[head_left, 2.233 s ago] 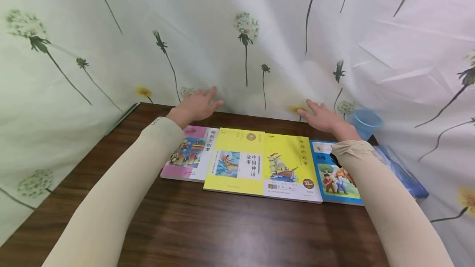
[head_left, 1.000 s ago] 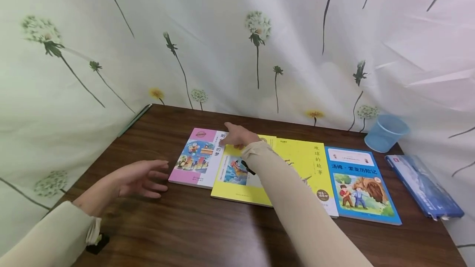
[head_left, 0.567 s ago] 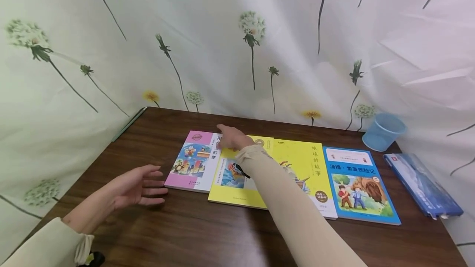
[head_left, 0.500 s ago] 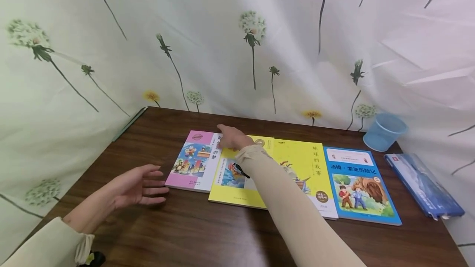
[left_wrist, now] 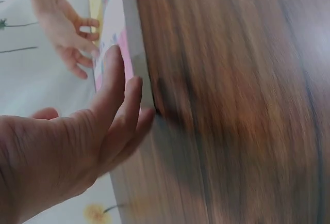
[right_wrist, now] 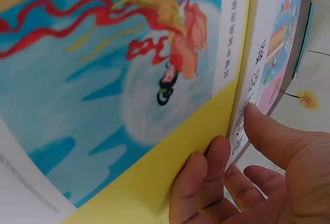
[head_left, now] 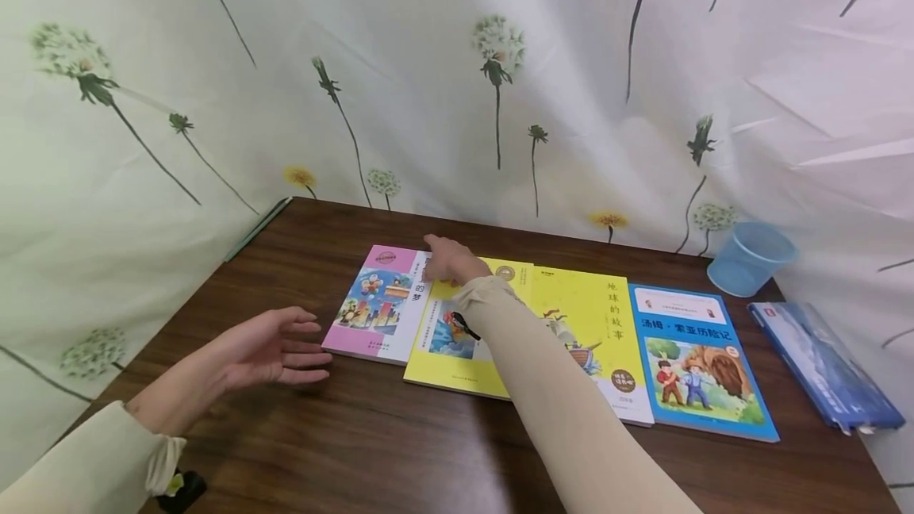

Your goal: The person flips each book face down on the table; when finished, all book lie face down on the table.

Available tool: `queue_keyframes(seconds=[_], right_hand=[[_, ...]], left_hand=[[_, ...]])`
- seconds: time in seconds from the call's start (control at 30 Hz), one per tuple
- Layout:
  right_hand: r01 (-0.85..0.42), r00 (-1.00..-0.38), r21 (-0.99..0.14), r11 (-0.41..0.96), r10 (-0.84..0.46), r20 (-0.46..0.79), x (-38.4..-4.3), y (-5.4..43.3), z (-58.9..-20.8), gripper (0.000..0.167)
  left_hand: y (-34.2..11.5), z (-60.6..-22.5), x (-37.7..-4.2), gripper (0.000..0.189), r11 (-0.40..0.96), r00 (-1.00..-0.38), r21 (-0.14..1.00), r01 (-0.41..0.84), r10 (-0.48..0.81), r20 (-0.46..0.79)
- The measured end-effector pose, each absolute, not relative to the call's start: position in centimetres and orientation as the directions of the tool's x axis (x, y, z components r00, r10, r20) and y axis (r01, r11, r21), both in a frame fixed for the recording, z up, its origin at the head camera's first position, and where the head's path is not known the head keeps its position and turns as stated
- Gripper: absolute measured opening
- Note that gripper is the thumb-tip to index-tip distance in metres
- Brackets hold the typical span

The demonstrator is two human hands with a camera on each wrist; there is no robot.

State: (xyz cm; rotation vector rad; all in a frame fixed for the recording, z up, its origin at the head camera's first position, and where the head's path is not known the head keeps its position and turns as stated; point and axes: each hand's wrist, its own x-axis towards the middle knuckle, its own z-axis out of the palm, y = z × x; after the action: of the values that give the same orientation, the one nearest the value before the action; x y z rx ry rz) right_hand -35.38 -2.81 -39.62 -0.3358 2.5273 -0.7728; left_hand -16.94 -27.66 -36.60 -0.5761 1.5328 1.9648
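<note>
A pink-and-white book (head_left: 371, 300) lies face up at the left end of a row of books. Beside its near left corner is my left hand (head_left: 267, 347), fingers extended and slightly spread, holding nothing; in the left wrist view the fingers are close to the book's edge. My right hand (head_left: 453, 260) is over the seam between the pink book and a yellow book (head_left: 457, 375). In the right wrist view, the right hand's thumb (right_wrist: 268, 131) is over the pink book's white strip and its loosely bent fingers are by the yellow cover; contact cannot be told.
A second yellow book (head_left: 593, 316) with a ship and a blue book (head_left: 703, 371) continue the row rightward. A thick blue book-like item (head_left: 824, 367) and a light blue cup (head_left: 750, 256) stand apart at the right. The dark table (head_left: 343, 443) meets a flowered cloth (head_left: 428, 101).
Both hands were beyond the books' far edge. My left hand has come back to the near left, and my right hand has moved left over the books. Lately both have stayed nearly still.
</note>
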Motion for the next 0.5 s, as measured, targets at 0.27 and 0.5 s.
queue_keyframes(seconds=[0.27, 0.5], right_hand=[[-0.067, -0.856, -0.594, 0.802, -0.352, -0.38, -35.5, -3.1, -40.0, 0.083], [-0.075, -0.866, -0.599, 0.797, -0.35, -0.356, -35.5, -2.9, -40.0, 0.084]], left_hand=[[-26.7, -37.3, -16.9, 0.036, -0.277, -0.715, 0.674, -0.685, 0.078, -0.694], [-25.9, -38.1, -18.3, 0.039, 0.029, -0.737, 0.737, -0.675, 0.011, -0.676]])
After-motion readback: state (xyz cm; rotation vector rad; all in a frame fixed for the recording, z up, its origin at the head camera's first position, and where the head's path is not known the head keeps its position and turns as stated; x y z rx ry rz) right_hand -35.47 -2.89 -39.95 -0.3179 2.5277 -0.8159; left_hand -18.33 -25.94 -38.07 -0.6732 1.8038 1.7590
